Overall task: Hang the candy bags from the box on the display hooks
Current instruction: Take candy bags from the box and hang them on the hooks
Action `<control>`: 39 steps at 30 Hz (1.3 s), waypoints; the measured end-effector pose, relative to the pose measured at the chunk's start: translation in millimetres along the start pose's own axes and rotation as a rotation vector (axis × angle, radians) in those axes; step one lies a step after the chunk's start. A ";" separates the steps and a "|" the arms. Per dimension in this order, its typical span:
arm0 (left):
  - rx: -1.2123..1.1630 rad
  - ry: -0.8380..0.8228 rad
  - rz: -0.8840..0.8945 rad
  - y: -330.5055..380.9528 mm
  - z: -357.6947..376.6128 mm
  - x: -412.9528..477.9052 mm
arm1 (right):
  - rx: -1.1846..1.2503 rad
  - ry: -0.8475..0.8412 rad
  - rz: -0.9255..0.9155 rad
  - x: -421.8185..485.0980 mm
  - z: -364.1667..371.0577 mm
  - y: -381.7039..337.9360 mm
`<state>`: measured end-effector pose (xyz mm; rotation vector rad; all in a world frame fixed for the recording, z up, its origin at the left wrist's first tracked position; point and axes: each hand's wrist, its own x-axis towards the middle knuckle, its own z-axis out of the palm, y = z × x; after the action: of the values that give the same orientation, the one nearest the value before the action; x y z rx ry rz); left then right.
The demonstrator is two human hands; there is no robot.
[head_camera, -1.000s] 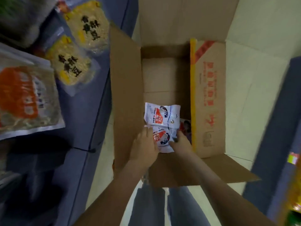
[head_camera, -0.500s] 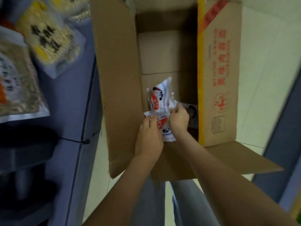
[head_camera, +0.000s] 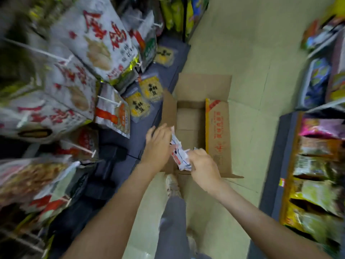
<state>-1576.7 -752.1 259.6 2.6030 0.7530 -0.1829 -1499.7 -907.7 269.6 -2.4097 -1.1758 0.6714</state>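
The candy bags (head_camera: 179, 156) are white with red and blue marks. The box (head_camera: 190, 116) is brown, with a yellow stripe and red writing. The floor (head_camera: 242, 53) looks pale cream, maybe greenish. The big hanging bags (head_camera: 97, 34) are white with red letters.

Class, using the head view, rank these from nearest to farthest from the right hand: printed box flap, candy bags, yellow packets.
1. candy bags: gripped by the right hand.
2. printed box flap: just beyond, right side.
3. yellow packets: far left, on the shelf base.
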 end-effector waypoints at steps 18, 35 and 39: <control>0.061 0.617 -0.079 49.3 -246.5 -454.3 | -0.030 -0.169 -0.955 -260.1 -150.5 -303.7; -0.077 0.749 -0.445 -1.6 -344.9 -864.4 | 0.456 -0.392 -1.208 -527.8 -59.3 -588.6; -0.104 0.767 -0.483 -13.7 -361.1 -924.0 | 0.478 -0.362 -1.248 -565.2 -42.8 -638.4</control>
<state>-2361.1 -1029.2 800.1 2.3121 1.5865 0.7363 -2178.6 -997.4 779.3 -0.8538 -2.0051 0.7853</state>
